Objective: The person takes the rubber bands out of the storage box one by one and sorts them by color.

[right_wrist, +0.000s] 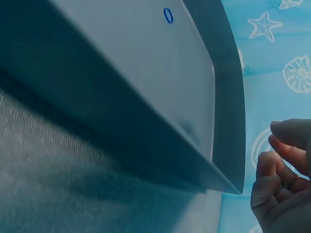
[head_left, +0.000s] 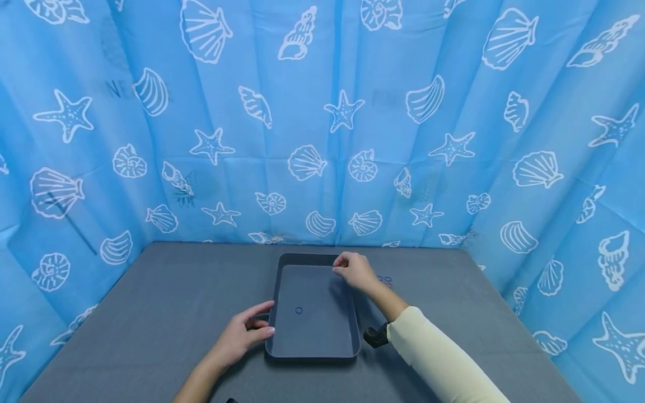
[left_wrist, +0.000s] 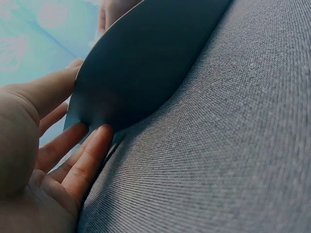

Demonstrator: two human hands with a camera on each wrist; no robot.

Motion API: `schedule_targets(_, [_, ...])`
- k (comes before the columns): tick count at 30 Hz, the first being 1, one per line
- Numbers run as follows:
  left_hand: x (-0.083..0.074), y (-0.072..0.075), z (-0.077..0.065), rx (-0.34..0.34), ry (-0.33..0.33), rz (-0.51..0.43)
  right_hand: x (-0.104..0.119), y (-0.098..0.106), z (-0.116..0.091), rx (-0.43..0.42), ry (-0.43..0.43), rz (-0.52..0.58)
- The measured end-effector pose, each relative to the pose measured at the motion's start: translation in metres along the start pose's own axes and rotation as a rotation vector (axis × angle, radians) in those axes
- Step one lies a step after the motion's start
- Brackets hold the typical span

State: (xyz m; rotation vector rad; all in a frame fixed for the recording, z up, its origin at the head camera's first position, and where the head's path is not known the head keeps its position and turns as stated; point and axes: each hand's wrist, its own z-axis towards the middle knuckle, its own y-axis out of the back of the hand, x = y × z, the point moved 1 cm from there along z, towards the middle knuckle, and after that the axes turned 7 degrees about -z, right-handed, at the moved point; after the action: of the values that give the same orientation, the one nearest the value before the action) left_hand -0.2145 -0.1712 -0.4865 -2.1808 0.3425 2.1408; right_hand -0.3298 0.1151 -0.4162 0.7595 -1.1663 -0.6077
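Note:
A grey rectangular tray (head_left: 312, 336) lies on the grey cloth-covered table. My left hand (head_left: 242, 336) grips its left wall near the front, with the thumb over the rim. In the left wrist view other fingers (left_wrist: 95, 148) touch the wall's outer side. One small blue ring (head_left: 295, 310) lies on the tray floor. Over the tray's far right corner hovers my right hand (head_left: 355, 271), its fingers curled and the thumb near the index finger. The right wrist view shows that hand (right_wrist: 284, 182) beyond the tray's end; I cannot tell whether something small is between its fingertips.
Several small blue rings (head_left: 387, 279) lie on the table (head_left: 433, 291) right of the tray, partly hidden by my right wrist. A blue curtain (head_left: 322, 134) with white shells and starfish stands around the back and sides.

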Motion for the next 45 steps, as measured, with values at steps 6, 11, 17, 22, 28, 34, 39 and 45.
schedule_targets(6, [-0.001,0.0,0.001,0.007,0.0,-0.004,0.005,-0.009,0.002,0.061,0.021,-0.014])
schedule_targets(11, [-0.002,0.001,0.0,0.011,-0.001,-0.005,0.011,-0.013,0.004,0.119,0.051,-0.028])
schedule_targets(17, [-0.002,0.001,0.001,0.005,0.004,-0.007,0.019,-0.018,0.005,0.191,0.097,-0.026])
schedule_targets(22, [-0.001,0.001,0.001,0.005,-0.003,-0.002,0.023,-0.023,0.005,0.275,0.111,0.001])
schedule_targets(28, [-0.002,0.001,0.001,-0.006,0.0,0.002,0.026,-0.029,0.006,0.391,0.167,0.005])
schedule_targets(34, [-0.003,0.0,0.001,-0.009,0.011,0.008,0.028,-0.038,0.009,0.463,0.187,0.034])
schedule_targets(39, [-0.003,0.001,0.001,-0.013,0.005,0.01,0.03,-0.047,0.009,0.495,0.189,0.091])
schedule_targets(45, [-0.003,0.001,0.0,0.003,0.006,0.008,0.032,-0.055,0.008,0.548,0.214,0.075])
